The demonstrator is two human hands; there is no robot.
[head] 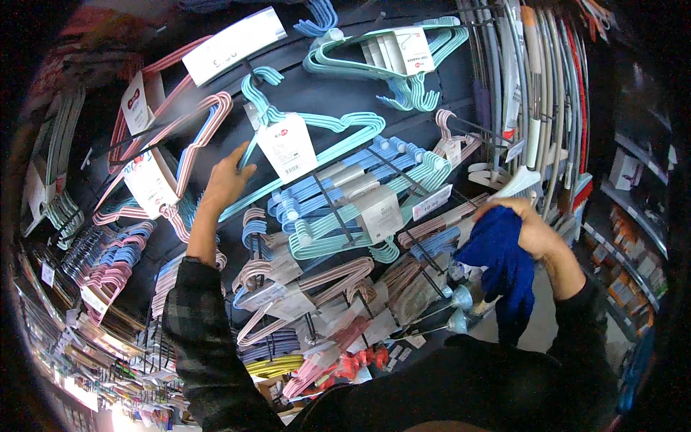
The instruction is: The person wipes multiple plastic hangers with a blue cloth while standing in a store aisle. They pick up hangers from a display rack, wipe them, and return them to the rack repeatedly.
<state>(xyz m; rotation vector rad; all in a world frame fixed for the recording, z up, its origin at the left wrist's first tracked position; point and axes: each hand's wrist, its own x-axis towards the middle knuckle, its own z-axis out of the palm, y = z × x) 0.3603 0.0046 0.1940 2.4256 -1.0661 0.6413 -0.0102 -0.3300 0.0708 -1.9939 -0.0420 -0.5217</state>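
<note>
My left hand [228, 181] is raised at the left end of a bundle of turquoise coat hangers [345, 141], which hangs by its hooks and carries a white cardboard label [286, 148]. Its fingertips lie close to the hangers' arm; whether they touch is unclear. To the right, my right hand [532, 229] grips a dark blue cloth [502, 270] that drapes downward. Between the hands, blue hangers [345, 183] and mint-green hangers [324, 243] sit in labelled bundles on display hooks.
Pink hangers [202, 129] hang at the left, green ones [372, 70] at the top. Metal display hooks [334, 208] and a price tag holder [432, 202] jut out. Long poles [550, 108] stand at the right, beside shelves [626, 259] of small goods.
</note>
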